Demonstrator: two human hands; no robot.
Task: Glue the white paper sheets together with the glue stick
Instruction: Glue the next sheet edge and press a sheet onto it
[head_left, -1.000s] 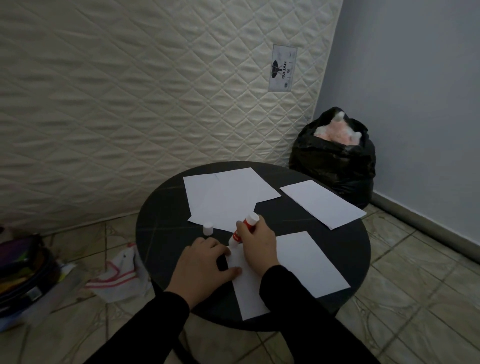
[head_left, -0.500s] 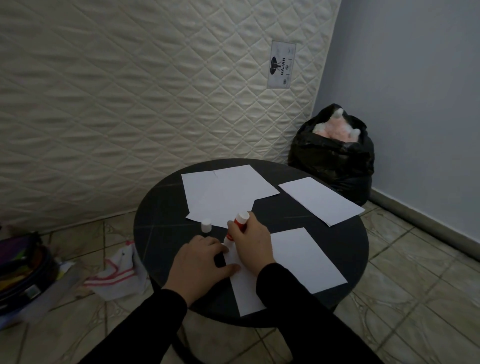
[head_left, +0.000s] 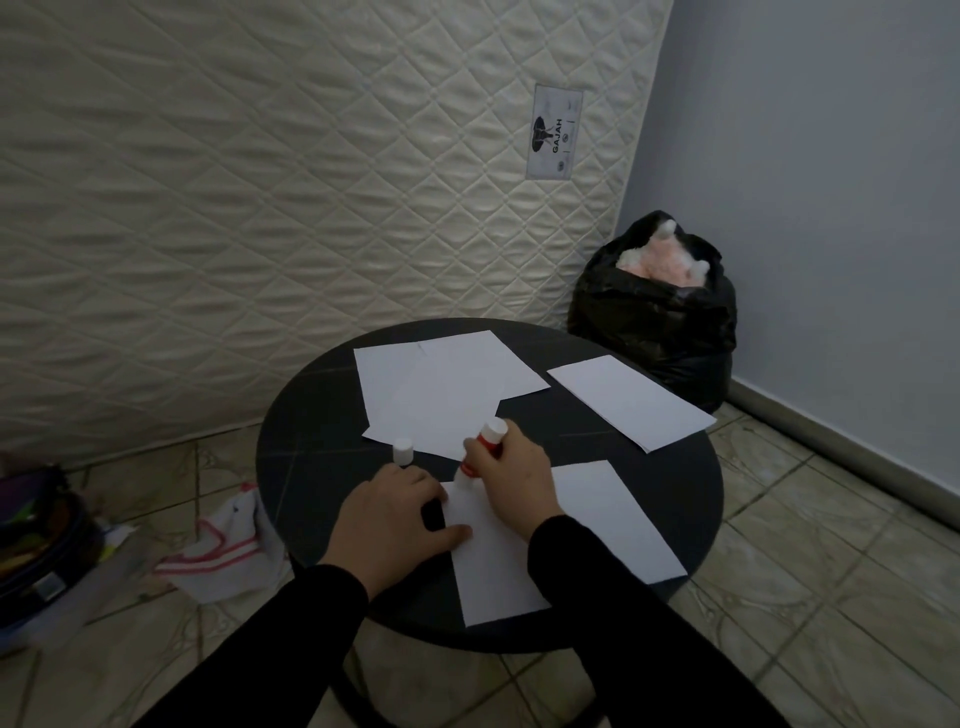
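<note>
While the quilted mattress (head_left: 260, 208) stands upright against the wall behind, the round black counter (head_left: 311, 467) carries four white sheets: overlapped pair (head_left: 441, 389) at the far side, single sheet (head_left: 631, 402) far right, near sheet (head_left: 613, 525) at the front edge. Black trash bag (head_left: 654, 322) on the floor right of the counter, open top, pink-white plush inside (head_left: 654, 260). Bag with colourful contents (head_left: 36, 540) on the floor far left; contents unclear. Left hand (head_left: 395, 519) flat, fingers spread and straight, pressing near sheet's left edge. Right hand (head_left: 514, 478) with fingers clamped round red-white glue stick (head_left: 480, 449), tilted, tip down on near sheet's far corner. White cap (head_left: 402, 450) upright on the counter, just left of the stick.
</note>
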